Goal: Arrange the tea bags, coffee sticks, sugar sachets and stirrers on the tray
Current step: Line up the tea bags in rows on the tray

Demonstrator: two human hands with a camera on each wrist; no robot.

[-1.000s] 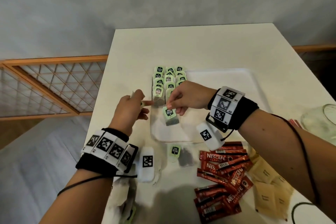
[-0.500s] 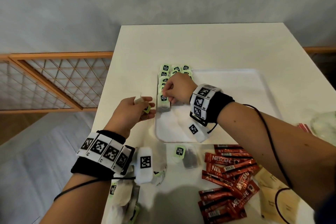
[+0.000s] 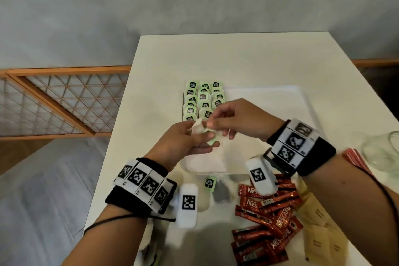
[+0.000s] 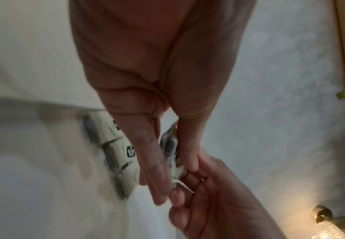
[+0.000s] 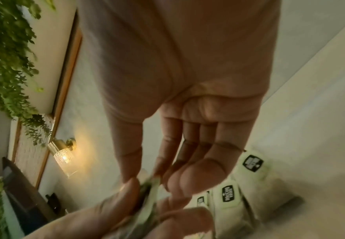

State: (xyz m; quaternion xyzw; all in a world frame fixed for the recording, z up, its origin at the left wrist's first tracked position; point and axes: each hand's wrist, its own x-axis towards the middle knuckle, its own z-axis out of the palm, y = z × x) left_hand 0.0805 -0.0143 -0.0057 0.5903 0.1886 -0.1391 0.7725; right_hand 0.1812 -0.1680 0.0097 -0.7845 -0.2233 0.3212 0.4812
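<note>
Over the near left part of the white tray (image 3: 280, 97), my left hand (image 3: 210, 139) holds a pale green tea bag (image 3: 198, 128). My right hand (image 3: 209, 123) meets it from the right and pinches the same tea bag (image 4: 170, 153) at its tag end. The right wrist view shows the bag (image 5: 149, 194) between my thumb and fingers. Several tea bags (image 3: 203, 99) lie in three neat rows along the tray's left edge (image 5: 249, 176). Red coffee sticks (image 3: 269, 211) and tan sugar sachets (image 3: 319, 222) lie loose on the table in front of the tray.
One loose tea bag (image 3: 216, 188) lies just before the tray's near edge. More tea bags (image 3: 151, 244) are piled at the table's near left corner. A glass jar (image 3: 382, 153) and red-striped stirrers (image 3: 354, 157) sit at the right. A wooden lattice rail (image 3: 64, 101) stands left of the table.
My right hand left a tea bag at the near end of the rows, then drew back to my left hand. My left hand rose to the right, and both now hold one tea bag.
</note>
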